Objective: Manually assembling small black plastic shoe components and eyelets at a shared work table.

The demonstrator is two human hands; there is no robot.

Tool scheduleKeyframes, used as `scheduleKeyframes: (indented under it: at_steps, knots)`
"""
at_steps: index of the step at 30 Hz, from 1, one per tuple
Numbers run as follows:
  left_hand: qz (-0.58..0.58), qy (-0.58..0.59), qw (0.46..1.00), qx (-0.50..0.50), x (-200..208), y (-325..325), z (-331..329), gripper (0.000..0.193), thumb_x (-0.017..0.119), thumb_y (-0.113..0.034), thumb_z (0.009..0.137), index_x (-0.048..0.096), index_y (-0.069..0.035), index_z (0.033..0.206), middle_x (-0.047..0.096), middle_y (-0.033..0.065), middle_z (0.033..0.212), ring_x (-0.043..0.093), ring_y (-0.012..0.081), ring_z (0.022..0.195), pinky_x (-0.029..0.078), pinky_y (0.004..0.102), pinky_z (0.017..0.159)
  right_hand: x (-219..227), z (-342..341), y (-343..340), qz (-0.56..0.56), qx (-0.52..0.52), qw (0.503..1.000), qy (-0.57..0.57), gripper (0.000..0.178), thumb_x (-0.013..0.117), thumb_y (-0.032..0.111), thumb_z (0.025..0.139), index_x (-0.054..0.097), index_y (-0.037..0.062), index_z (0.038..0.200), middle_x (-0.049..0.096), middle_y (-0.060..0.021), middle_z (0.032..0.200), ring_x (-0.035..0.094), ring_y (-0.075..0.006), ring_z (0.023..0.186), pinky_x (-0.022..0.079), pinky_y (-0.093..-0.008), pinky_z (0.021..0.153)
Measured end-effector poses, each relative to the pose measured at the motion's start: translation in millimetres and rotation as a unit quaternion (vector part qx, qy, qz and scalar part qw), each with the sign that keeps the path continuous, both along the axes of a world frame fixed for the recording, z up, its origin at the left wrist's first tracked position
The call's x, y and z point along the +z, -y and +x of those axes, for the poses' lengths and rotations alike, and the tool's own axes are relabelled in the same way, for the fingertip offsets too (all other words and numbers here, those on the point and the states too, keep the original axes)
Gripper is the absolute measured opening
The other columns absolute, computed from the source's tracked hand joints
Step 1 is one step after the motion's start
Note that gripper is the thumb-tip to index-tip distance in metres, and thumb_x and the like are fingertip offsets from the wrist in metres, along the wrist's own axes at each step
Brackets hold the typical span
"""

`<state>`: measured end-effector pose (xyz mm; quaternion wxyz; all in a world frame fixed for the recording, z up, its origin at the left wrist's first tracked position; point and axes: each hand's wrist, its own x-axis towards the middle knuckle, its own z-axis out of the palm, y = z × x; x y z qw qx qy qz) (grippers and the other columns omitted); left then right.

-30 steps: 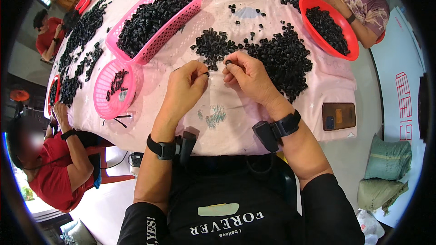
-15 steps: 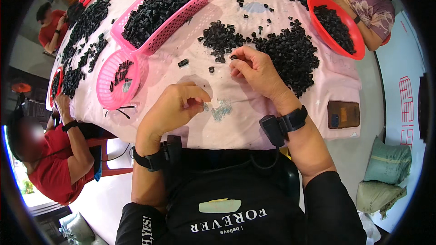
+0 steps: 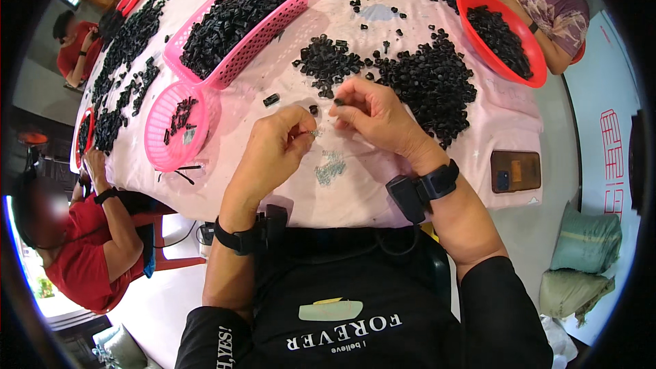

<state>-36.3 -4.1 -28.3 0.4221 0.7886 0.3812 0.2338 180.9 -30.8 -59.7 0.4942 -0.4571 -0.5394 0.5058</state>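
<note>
My left hand (image 3: 277,150) is raised over the table with its fingertips pinched on a tiny shiny piece (image 3: 315,134), too small to name. To its right, my right hand (image 3: 372,113) grips a small black plastic part (image 3: 339,102) between thumb and index finger. The two hands are close together but apart. A small heap of silvery, wire-like pieces (image 3: 331,168) lies on the cloth just below them. One black part (image 3: 313,109) sits near the left fingertips, and a longer black piece (image 3: 272,100) lies farther left.
Black-part heaps (image 3: 427,89) spread beyond my right hand. A pink basket (image 3: 229,80) full of black pieces, a round pink basket (image 3: 156,157), a red basin (image 3: 540,75) and a phone (image 3: 516,171) stand on the pink-clothed table. Other people sit around it.
My left hand has moved up and right toward the right hand, and its fingers have closed into a pinch. My right hand has shifted slightly left and down, still holding the black part.
</note>
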Motion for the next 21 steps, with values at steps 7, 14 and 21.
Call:
scheduleKeyframes:
  at_steps: [7, 14, 21]
  knots:
    - [0.030, 0.041, 0.998, 0.040, -0.5, 3.6, 20.4, 0.014, 0.065, 0.010, 0.086, 0.057, -0.001, 0.090, 0.055, -0.0029, 0.075, 0.053, 0.0045, 0.069, 0.044, 0.0215, 0.060, -5.0, 2.8, 0.9, 0.041, 0.048, 0.997, 0.034, 0.019, 0.075, 0.004, 0.087, 0.059, 0.0019, 0.097, 0.066, -0.0002, 0.075, 0.059, -0.0046, 0.067, 0.050, -0.0229, 0.062]
    - [-0.021, 0.052, 0.998, 0.038, -2.3, 5.3, 22.3, 0.012, 0.062, 0.008, 0.091, 0.056, -0.001, 0.095, 0.057, -0.0015, 0.077, 0.055, 0.0051, 0.070, 0.045, 0.0207, 0.061, 7.4, 4.0, 4.0, -0.014, 0.058, 0.998, 0.028, 0.021, 0.076, 0.003, 0.084, 0.060, 0.0018, 0.098, 0.067, -0.0007, 0.075, 0.061, -0.0052, 0.069, 0.051, -0.0234, 0.064]
    - [-0.094, 0.096, 0.989, 0.061, -4.0, 2.0, 18.1, 0.008, 0.057, 0.005, 0.096, 0.056, -0.001, 0.100, 0.057, -0.0011, 0.081, 0.056, 0.0063, 0.073, 0.048, 0.0216, 0.065, 2.8, 3.8, 3.4, 0.049, 0.051, 0.995, 0.074, 0.017, 0.074, 0.003, 0.083, 0.063, 0.0020, 0.096, 0.068, -0.0018, 0.074, 0.062, -0.0065, 0.067, 0.051, -0.0239, 0.064]
